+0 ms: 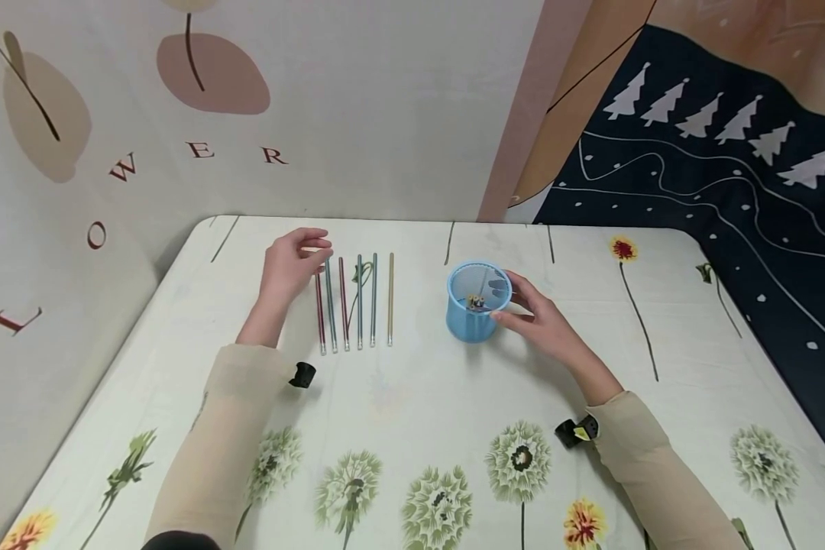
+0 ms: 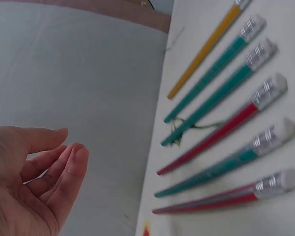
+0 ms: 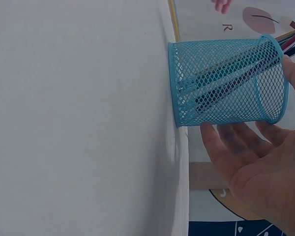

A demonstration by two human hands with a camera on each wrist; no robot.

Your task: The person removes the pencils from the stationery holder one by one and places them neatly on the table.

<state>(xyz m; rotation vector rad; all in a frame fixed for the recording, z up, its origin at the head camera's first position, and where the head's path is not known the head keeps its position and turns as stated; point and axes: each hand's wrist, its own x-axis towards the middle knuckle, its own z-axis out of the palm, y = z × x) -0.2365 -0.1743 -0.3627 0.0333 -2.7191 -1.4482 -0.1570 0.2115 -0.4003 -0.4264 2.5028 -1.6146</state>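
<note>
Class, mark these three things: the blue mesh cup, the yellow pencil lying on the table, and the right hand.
Blue mesh cup (image 1: 470, 326), head view: front of its outer wall.
Yellow pencil (image 2: 202, 52), left wrist view: middle of its shaft.
Right hand (image 3: 265, 172), right wrist view: the palm.

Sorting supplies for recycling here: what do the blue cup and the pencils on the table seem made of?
Blue cup: probably painted metal, judging by its fine open mesh and even colour; plastic remains possible. Pencils: perhaps painted wood, from their slim coloured shafts. Their end bands look like metal, silvery and shiny; the pale tips, matte, suggest rubber.
</note>
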